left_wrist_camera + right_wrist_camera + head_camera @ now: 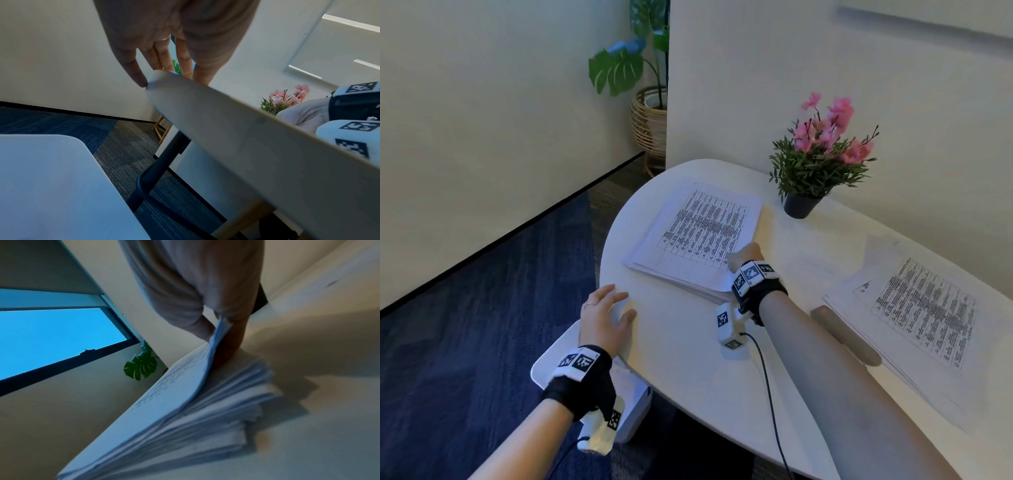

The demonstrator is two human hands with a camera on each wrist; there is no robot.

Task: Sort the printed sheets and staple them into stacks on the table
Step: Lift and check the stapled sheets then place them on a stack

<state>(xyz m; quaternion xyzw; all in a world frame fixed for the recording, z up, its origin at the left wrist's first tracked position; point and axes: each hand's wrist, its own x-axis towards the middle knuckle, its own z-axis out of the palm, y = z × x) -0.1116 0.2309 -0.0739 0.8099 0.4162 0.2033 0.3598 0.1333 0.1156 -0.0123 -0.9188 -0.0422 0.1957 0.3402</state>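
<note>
White table [688,359] holds two paper lots: a stack [698,236] at its far left end, sheets [924,308] at right. Right hand [746,257] pinches the stack's top sheets [216,344] at the near corner, lifting them. Left hand [604,315] rests flat, fingers [133,68] spread, near the table's edge.

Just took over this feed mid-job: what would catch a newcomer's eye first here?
The thick pile of printed sheets at the far left of the white table, with the right hand pinching up its near corner. A second printed stack lies at the right, a stapler beside it. The left hand rests open on the table edge, and pink flowers stand behind.
</note>
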